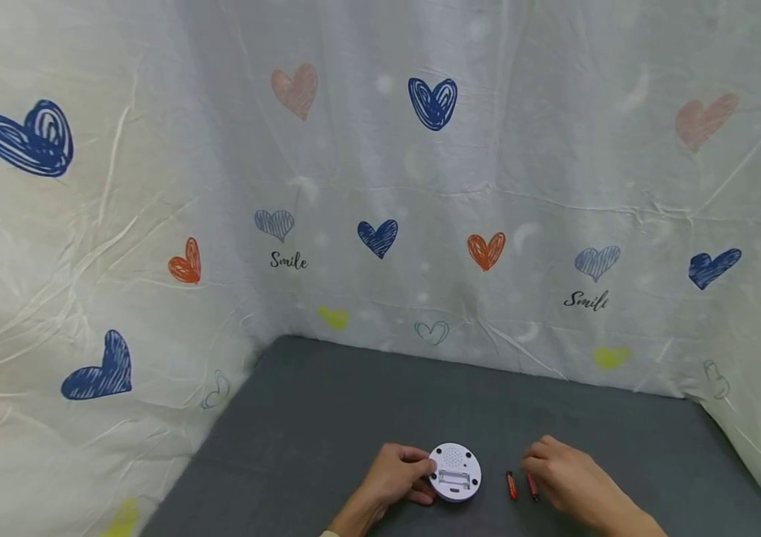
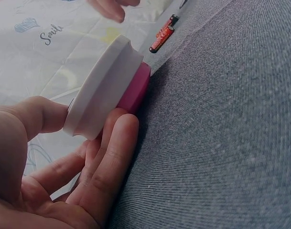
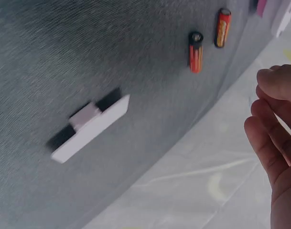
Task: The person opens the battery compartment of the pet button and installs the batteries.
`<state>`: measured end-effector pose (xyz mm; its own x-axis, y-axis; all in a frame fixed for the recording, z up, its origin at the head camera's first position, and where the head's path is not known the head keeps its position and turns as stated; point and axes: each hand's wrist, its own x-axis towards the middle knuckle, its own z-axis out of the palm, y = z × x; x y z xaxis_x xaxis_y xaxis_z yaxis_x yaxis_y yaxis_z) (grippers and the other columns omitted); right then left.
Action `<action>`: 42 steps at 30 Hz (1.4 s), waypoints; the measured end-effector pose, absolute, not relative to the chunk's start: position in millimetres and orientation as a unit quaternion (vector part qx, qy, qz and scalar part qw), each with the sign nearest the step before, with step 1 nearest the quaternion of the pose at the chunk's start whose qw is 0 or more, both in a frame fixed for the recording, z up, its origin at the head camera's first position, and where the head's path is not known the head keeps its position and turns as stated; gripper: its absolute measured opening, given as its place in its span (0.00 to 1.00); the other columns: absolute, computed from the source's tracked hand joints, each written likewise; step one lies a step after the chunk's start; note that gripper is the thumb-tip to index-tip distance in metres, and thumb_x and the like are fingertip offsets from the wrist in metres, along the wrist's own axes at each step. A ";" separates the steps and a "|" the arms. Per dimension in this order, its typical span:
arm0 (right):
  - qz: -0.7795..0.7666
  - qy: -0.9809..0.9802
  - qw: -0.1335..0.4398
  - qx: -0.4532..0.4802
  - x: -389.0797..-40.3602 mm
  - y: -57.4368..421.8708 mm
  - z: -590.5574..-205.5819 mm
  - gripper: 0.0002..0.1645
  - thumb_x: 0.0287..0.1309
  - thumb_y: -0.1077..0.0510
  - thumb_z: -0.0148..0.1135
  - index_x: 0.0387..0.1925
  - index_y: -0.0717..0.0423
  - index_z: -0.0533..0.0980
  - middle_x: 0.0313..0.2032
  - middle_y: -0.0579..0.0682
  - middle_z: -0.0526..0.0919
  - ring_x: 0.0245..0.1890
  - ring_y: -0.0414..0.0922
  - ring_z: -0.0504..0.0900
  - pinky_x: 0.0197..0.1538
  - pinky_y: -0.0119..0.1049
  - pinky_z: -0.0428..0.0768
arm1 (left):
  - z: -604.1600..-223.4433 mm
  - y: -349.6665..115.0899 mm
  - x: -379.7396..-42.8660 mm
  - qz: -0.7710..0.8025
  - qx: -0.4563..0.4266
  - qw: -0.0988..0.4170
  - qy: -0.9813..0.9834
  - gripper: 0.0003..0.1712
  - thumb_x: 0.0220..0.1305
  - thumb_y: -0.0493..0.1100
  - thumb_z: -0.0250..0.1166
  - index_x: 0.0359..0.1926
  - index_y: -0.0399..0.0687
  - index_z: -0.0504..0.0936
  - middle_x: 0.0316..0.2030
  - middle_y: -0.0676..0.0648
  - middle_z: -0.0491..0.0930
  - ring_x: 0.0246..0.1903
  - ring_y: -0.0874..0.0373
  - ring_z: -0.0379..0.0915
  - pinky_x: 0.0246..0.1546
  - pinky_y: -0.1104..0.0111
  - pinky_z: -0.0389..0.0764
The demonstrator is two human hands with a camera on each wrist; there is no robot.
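My left hand (image 1: 395, 477) grips a round white device (image 1: 451, 453) at its left edge, thumb on the upper face and fingers beneath. An uncovered battery compartment (image 1: 454, 479) with metal contacts faces up. In the left wrist view the device is tilted, and its pink underside (image 2: 135, 88) shows close over the cloth. To its right lie two red-and-black batteries, one (image 1: 511, 485) nearer the device and the other (image 1: 533, 488) partly under my right hand (image 1: 568, 473). The right hand hovers above them, fingers loosely bent, with nothing between thumb and fingertips in the right wrist view.
A small white battery cover (image 3: 92, 131) with a tab lies on the grey cloth-covered table (image 1: 354, 403), hidden behind the right hand in the head view. White curtains (image 1: 380, 171) printed with hearts enclose the table at the back and sides.
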<state>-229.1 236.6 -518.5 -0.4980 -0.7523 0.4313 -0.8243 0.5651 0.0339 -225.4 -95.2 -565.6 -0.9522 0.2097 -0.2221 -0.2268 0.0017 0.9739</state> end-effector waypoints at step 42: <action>0.076 -0.865 0.161 0.469 -238.5 205.3 -534.0 0.11 0.59 0.59 0.79 0.32 0.38 0.85 0.30 0.33 0.76 0.32 0.34 0.73 0.29 0.28 0.76 | -564.8 -94.7 -224.0 0.702 -0.011 0.155 0.695 0.15 0.69 0.34 0.71 0.52 0.27 0.87 0.34 0.42 0.90 0.26 0.55 0.89 0.28 0.62 0.95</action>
